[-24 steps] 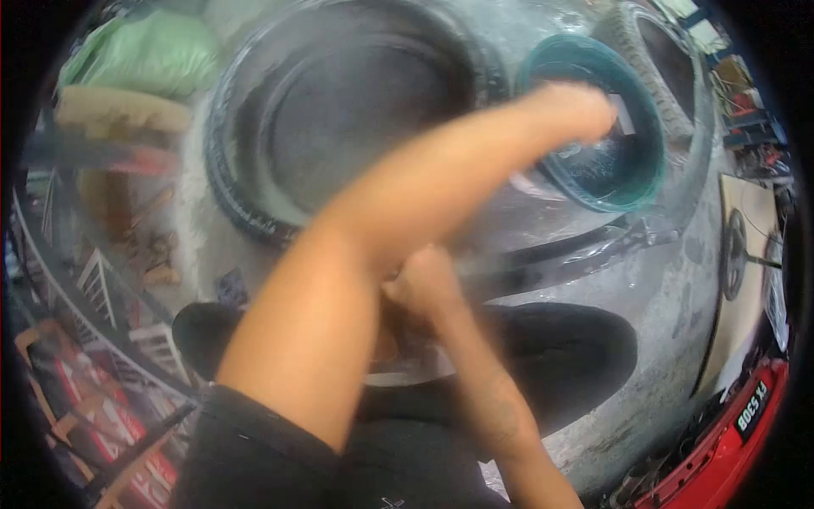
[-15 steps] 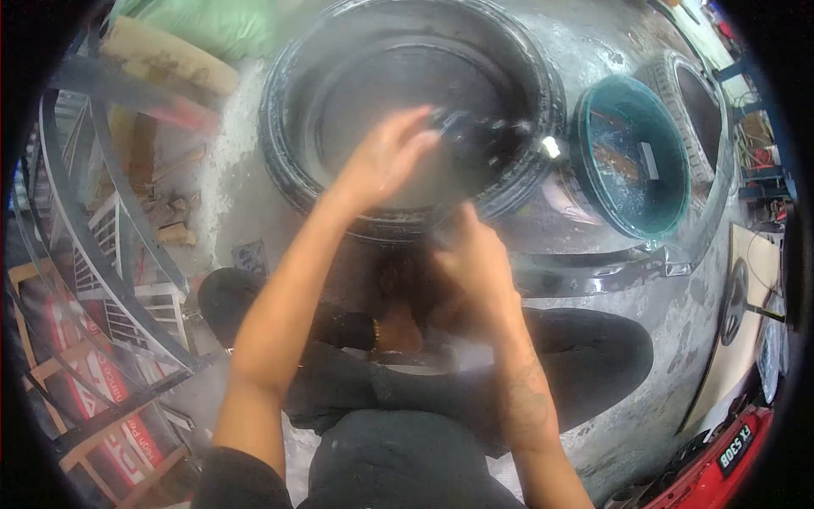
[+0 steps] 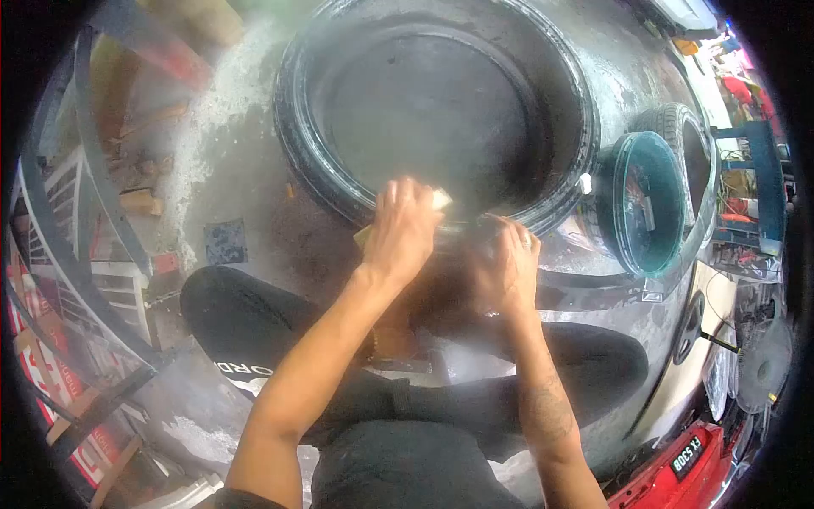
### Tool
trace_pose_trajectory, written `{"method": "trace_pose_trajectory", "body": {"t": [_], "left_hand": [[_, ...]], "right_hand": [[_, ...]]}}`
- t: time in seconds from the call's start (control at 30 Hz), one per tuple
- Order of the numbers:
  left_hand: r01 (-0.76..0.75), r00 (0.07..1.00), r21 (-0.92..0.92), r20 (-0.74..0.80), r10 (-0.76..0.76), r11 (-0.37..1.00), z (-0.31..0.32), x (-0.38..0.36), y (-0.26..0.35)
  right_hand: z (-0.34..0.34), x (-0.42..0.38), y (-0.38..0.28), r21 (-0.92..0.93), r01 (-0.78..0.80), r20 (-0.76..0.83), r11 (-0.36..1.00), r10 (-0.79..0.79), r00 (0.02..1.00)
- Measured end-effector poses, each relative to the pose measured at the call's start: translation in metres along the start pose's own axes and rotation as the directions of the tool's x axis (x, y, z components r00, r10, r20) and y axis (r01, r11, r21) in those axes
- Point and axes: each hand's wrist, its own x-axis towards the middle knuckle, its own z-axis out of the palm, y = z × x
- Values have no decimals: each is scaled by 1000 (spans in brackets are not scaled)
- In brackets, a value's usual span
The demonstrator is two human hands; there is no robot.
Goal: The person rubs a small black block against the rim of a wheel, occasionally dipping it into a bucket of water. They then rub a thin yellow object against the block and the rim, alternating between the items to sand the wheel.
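Note:
A large black round basin [image 3: 292,127], wet along its rim, stands on the floor in front of me. At its near rim my left hand [image 3: 403,222] is wrapped round a yellowish cloth or sponge [image 3: 441,199], parts of which show on both sides of the fingers. To its right, my right hand [image 3: 507,259] is closed near the same rim, with a ring on one finger. Blur hides what it holds, if anything. A teal bucket [image 3: 623,212] stands to the right of the basin.
A tire [image 3: 678,127] lies behind the bucket. Metal frames [image 3: 93,195] are at the left. A red car part with a number plate [image 3: 687,458] is at the lower right, near a fan [image 3: 763,365].
My left hand has come from inside the basin to its near rim, where the yellowish piece now shows. My right hand is slightly lower and further right. The view has shifted.

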Motion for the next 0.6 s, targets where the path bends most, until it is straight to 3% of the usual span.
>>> {"method": "trace_pose_trajectory", "body": {"t": [0.07, 0.1, 0.17, 0.23, 0.3, 0.37, 0.43, 0.57, 0.6], "left_hand": [[34, 989, -268, -130, -71, 963, -5, -2, 1], [33, 990, -274, -122, -69, 961, -8, -5, 6], [94, 968, -618, -128, -217, 781, -10, -19, 20], [199, 962, -673, -2, -272, 712, -6, -31, 30], [328, 915, -847, 175, -363, 419, 2, -40, 41], [308, 915, -875, 164, -369, 374, 7, -42, 51], [162, 954, -813, -17, -300, 560, 14, -27, 58], [201, 955, -868, 71, -286, 455, 2, -28, 61], [241, 951, -841, 104, -293, 484, -6, -36, 60]], "right_hand": [[0, 3, 1, -1, -15, 10, 1000, 15, 1000], [0, 3, 2, 12, -17, 15, 1000, 17, 1000], [-1, 1, 4, 23, -31, 30, 999, 30, 999], [-1, 2, 3, 8, 12, 2, 1000, -12, 1000], [0, 0, 8, -1, 40, 27, 999, -40, 999], [2, 0, 12, -9, 68, 50, 998, -68, 996], [-3, 2, 7, 72, 58, 29, 996, -61, 998], [-5, -1, 12, 77, 71, 98, 995, -78, 992], [-2, 0, 10, 43, 60, 109, 997, -64, 992]]}}
